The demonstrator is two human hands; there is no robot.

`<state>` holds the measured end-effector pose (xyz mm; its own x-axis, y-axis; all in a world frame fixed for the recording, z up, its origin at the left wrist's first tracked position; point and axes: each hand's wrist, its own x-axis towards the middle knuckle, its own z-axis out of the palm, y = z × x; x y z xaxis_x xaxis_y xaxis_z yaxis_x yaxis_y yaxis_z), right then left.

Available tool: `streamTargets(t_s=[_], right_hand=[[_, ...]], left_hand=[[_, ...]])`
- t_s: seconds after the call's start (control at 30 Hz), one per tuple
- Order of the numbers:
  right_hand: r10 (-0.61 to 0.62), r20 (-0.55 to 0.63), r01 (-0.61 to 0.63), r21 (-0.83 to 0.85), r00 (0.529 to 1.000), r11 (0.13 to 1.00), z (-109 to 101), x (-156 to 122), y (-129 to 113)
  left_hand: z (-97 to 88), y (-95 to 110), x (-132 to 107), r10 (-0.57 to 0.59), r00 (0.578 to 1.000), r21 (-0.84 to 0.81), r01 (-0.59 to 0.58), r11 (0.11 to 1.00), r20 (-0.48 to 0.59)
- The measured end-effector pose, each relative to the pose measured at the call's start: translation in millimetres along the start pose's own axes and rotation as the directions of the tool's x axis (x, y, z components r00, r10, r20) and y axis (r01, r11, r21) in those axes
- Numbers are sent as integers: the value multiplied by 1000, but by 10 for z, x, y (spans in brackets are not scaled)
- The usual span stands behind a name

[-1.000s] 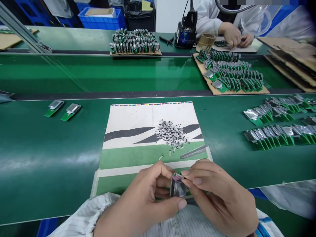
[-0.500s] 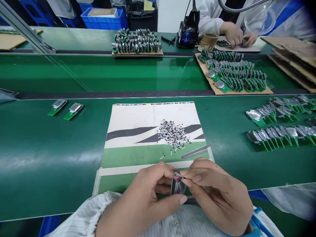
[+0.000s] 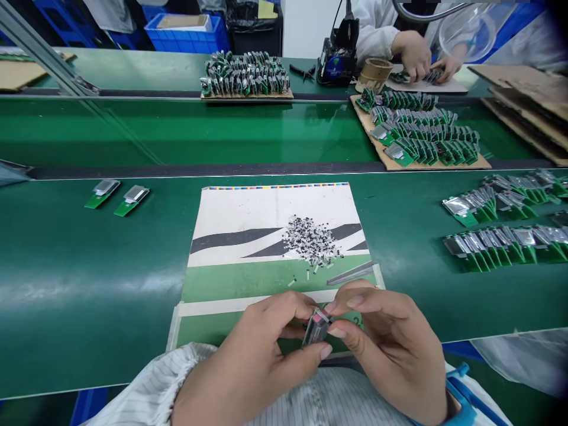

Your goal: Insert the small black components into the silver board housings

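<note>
Both my hands work together low in view, just above the near edge of a printed paper sheet [image 3: 275, 207]. My left hand [image 3: 252, 355] is shut on a small silver foil pouch cell [image 3: 316, 328], which has a pink top end. My right hand [image 3: 386, 349] pinches the same cell at that end between thumb and fingers. The cell tilts between them, partly hidden by my fingers. Above my hands, a heap of tiny black-and-silver components [image 3: 310, 241] lies on the sheet, with a few strays below it. A grey metal strip [image 3: 350, 274] lies to its lower right.
The sheet sits on a green conveyor belt [image 3: 89, 284]. Silver cells on green boards [image 3: 501, 245] lie in rows at right, and a loose pair [image 3: 118, 196] at left. Beyond, cardboard trays hold more. A co-worker's hands [image 3: 421, 65] work at far right.
My hands have turned the cell so that it leans more, and my right fingers have shifted up and over its pink end. The co-worker's hands have moved slightly.
</note>
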<state>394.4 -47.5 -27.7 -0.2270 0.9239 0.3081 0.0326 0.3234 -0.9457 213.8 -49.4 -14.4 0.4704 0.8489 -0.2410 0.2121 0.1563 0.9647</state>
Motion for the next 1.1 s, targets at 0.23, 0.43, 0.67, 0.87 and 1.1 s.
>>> streamTargets(t_s=[0.23, 0.43, 0.67, 0.87, 1.1], right_hand=[[-10, 20, 11, -59, 1000, 998, 8, 13, 0], [-31, 18, 33, -95, 999, 995, 10, 28, -24], [-58, 29, 61, -111, 998, 992, 12, 47, -33], [-50, 55, 57, -134, 997, 989, 7, 47, -25], [39, 136, -20, -134, 990, 991, -145, 52, 65]], left_hand=[[-12, -2, 4, 187, 982, 310, -174, 935, -11], [-39, -56, -28, 277, 960, 441, -263, 858, 34], [-35, -60, 10, 349, 932, 559, -342, 755, 97], [-28, -22, 18, 370, 917, 626, -377, 683, 148], [-18, -139, -30, 385, 923, 572, -322, 755, 11]])
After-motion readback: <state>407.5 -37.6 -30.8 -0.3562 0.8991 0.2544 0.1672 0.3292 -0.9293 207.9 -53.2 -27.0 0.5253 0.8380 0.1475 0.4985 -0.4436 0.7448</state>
